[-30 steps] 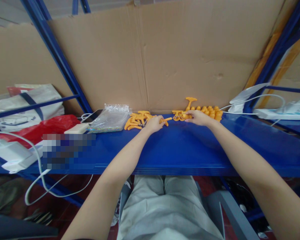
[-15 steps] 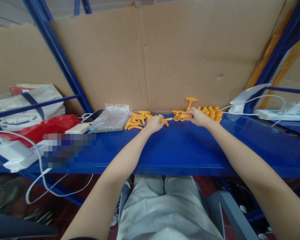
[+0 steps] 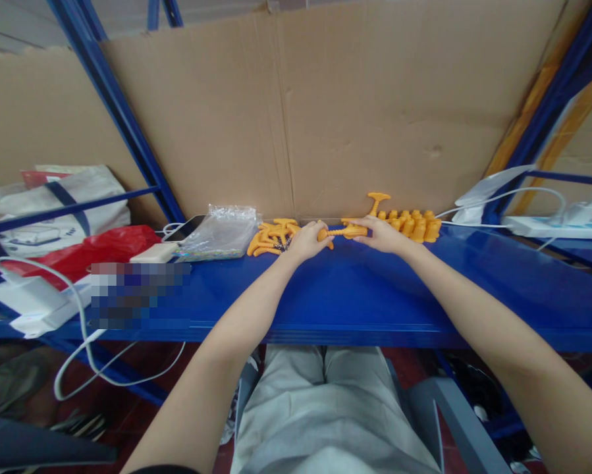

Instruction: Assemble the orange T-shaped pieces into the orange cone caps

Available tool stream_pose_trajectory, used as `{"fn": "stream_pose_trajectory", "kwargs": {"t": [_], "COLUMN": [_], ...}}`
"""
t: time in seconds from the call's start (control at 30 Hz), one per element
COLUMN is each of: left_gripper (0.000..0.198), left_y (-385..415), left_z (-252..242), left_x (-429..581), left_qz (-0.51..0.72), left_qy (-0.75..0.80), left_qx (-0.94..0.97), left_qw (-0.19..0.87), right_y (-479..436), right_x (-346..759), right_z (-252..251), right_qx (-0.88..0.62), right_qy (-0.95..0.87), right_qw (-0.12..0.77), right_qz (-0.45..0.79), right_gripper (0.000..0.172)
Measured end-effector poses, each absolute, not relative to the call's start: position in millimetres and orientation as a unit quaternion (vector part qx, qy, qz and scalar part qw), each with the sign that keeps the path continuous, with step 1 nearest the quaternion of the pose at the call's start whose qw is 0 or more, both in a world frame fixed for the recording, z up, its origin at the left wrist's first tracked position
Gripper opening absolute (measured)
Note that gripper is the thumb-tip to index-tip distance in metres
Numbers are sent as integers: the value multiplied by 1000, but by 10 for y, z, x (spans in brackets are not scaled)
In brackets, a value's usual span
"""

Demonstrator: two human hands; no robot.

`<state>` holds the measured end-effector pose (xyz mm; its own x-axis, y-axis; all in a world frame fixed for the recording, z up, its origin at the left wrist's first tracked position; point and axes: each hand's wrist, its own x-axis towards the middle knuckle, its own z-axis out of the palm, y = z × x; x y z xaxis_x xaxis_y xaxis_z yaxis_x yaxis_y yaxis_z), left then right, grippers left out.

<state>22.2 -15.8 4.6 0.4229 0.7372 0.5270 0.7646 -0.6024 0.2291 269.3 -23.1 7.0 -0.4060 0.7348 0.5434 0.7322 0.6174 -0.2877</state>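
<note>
In the head view, my left hand (image 3: 307,242) is closed on the handle end of a yellow T-handled screw piece (image 3: 336,233), whose ridged shaft points right. My right hand (image 3: 385,235) pinches a hollow yellow plastic body (image 3: 356,232) lying sideways. Shaft and body meet end to end between the hands; how deep the shaft sits inside I cannot tell. Left of my left hand is a pile of yellow T-handled pieces (image 3: 270,238) with small metal chains. Behind my right hand stands an upright yellow T-shaped piece (image 3: 377,203), beside rows of yellow bodies (image 3: 417,227).
On the blue shelf (image 3: 345,296) lie clear plastic bags (image 3: 219,232), a phone (image 3: 189,228) and a red plastic bag (image 3: 112,253). White chargers and cables (image 3: 29,299) are at left; a power strip (image 3: 547,227) is at right. Cardboard (image 3: 375,112) stands behind.
The screw shaft and the yellow body have come together in line. The body has tipped so its metal ring no longer shows, and my right fingers have shifted on it.
</note>
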Motion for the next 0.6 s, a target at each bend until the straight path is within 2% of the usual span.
{"fn": "stream_pose_trajectory", "kwargs": {"t": [0.1, 0.2, 0.27, 0.4, 0.43, 0.53, 0.6], "left_gripper": [24, 23, 22, 23, 23, 22, 22], "left_y": [-141, -131, -126, -115, -110, -94, -83], "left_z": [44, 48, 50, 44, 39, 24, 17], "left_x": [204, 190, 183, 176, 175, 175, 175], "left_qz": [-304, -308, -314, -316, -317, -323, -327], "left_qy": [-457, -458, -453, -444, -442, -433, -431], "left_qx": [-836, -834, -834, -837, -838, -840, -839], "left_qw": [22, 25, 28, 36, 39, 52, 61], "right_y": [-246, -275, -309, -394, -408, -398, -360], "right_x": [2728, 2752, 2751, 2721, 2712, 2691, 2683], "right_z": [96, 139, 180, 247, 250, 222, 186], "right_qx": [-454, -451, -458, -495, -500, -504, -504], "right_qy": [-810, -775, -753, -719, -713, -695, -684], "right_qw": [354, 383, 394, 371, 365, 370, 376], "right_qz": [110, 223, 261, 317, 328, 356, 368], "right_gripper": [53, 49, 43, 19, 20, 47, 58]}}
